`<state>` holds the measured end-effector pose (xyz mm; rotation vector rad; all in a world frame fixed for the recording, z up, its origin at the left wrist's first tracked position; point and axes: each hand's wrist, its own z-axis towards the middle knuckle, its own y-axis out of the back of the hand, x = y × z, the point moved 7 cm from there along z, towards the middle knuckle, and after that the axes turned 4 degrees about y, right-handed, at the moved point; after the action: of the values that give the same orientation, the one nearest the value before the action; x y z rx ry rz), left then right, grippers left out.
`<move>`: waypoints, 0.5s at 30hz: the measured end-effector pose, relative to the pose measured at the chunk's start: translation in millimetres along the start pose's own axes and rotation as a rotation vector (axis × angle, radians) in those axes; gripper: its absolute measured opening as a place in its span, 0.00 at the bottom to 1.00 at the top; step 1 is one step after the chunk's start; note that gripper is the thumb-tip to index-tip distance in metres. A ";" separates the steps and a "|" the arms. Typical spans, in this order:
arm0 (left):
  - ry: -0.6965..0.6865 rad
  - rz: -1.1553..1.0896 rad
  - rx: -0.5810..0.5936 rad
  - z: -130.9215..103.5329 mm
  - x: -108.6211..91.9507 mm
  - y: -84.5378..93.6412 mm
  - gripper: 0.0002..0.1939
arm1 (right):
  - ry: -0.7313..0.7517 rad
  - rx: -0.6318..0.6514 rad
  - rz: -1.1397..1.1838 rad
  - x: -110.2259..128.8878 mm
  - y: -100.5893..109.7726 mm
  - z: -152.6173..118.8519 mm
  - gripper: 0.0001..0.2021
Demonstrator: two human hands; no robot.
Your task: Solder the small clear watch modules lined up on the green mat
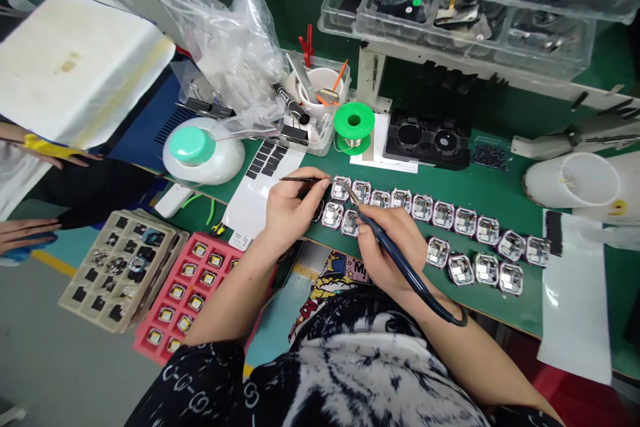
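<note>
Dark tweezers (303, 179) are pinched in my left hand (291, 210), their tip pointing right at a small square watch-like module (341, 188) at the left end of the back row. My right hand (393, 240) grips a dark blue soldering iron (395, 257) by its handle. The iron's metal tip reaches up and left, close to the same module. More modules with exposed circuit boards lie in two rows on the green mat (505, 197), some of them partly hidden by my right hand. Whether either tip touches the board is too small to tell.
A green solder spool (354, 121) stands behind the modules. Red (193, 293) and beige (120, 270) parts trays lie at the left. Clear bins (465, 20) hang above the back. Another person's hand (27, 233) shows at the left edge.
</note>
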<state>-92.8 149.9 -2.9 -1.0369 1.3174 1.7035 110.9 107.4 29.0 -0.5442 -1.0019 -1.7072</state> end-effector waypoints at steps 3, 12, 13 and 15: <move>-0.019 0.007 0.023 -0.7 -1.9 -0.7 0.06 | -0.013 0.011 0.003 -1.5 0.1 -0.9 0.18; -0.054 0.043 0.039 0.0 -4.6 -1.9 0.05 | -0.035 0.011 0.011 -3.1 0.2 -1.7 0.19; -0.067 0.048 0.049 0.2 -5.3 -2.5 0.05 | -0.034 0.010 0.014 -3.0 0.2 -1.6 0.19; -0.102 0.067 0.061 0.2 -7.2 -3.1 0.05 | -0.030 0.007 0.020 -3.0 0.5 -1.5 0.18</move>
<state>-87.1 150.2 2.5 -0.8683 1.3437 1.7313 112.6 107.8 26.1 -0.5752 -1.0207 -1.6815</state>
